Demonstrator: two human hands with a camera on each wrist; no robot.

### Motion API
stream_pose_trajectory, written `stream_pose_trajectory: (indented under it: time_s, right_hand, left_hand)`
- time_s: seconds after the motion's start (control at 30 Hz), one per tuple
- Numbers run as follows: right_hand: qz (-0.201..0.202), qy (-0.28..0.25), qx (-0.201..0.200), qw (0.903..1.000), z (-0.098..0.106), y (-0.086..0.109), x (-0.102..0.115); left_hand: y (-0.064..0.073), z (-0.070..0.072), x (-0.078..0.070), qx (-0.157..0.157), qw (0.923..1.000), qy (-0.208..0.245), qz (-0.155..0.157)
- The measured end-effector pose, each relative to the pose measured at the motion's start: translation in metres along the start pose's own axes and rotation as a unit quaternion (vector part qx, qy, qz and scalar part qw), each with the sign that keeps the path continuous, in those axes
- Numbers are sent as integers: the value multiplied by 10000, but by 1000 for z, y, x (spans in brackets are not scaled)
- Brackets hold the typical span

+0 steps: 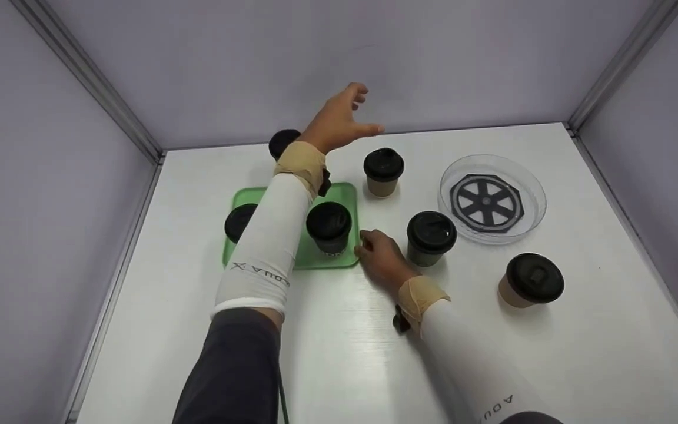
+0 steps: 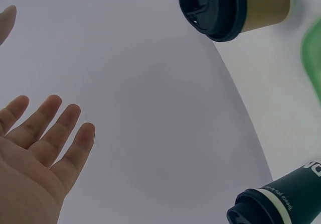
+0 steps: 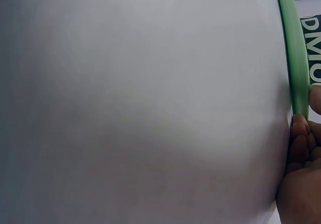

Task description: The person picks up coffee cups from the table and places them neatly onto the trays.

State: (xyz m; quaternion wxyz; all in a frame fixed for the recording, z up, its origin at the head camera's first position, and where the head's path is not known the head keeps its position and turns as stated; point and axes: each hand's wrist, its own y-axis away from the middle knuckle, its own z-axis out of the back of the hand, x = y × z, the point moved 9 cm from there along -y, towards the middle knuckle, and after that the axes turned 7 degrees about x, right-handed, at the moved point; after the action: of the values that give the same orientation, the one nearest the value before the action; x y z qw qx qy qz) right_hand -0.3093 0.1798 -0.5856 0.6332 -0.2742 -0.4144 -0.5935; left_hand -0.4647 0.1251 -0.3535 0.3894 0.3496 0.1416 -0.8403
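Note:
My left hand point(image 1: 339, 121) is raised near the back wall, its fingers spread and nothing in them; in the left wrist view its palm and fingertips show at the left. With the right hand point(image 1: 385, 259) I pinch the right rim of a green tray point(image 1: 348, 197), thumb on top and fingers curled at the outer side in the right wrist view. On the tray stands a dark lidded paper cup point(image 1: 328, 227). Another black-lidded cup point(image 1: 238, 224), partly hidden by my left forearm, is at the tray's left side. A dark cup point(image 1: 430, 238) stands just right of my right hand.
Behind the tray are a brown cup point(image 1: 382, 174) and a black-lidded cup point(image 1: 283, 143), the latter partly behind my left wrist. To the right lie a clear round dish point(image 1: 536, 200) with a black wheel-shaped piece point(image 1: 486, 203) and another brown cup point(image 1: 530, 280). Walls enclose the white table point(image 1: 351, 353).

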Motion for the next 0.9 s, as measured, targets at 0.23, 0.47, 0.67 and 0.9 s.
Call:
stream_pose_trajectory:
  time_s: [0.23, 0.47, 0.67, 0.9]
  right_hand:
    - [-13, -304, 31, 9995, -2, 3, 1]
    - [-64, -331, 46, 9994, -3, 6, 0]
    - [-93, -291, 90, 9995, -3, 8, -2]
    - [-28, -396, 108, 9992, -5, 5, -1]
  left_hand:
    - [-9, -16, 15, 189, 9996, -5, 206]
    - [-18, -38, 19, 517, 9973, -225, 460]
    - [-26, -52, 19, 718, 9940, -608, 552]
    - [-33, -65, 17, 1002, 9865, -1216, 454]
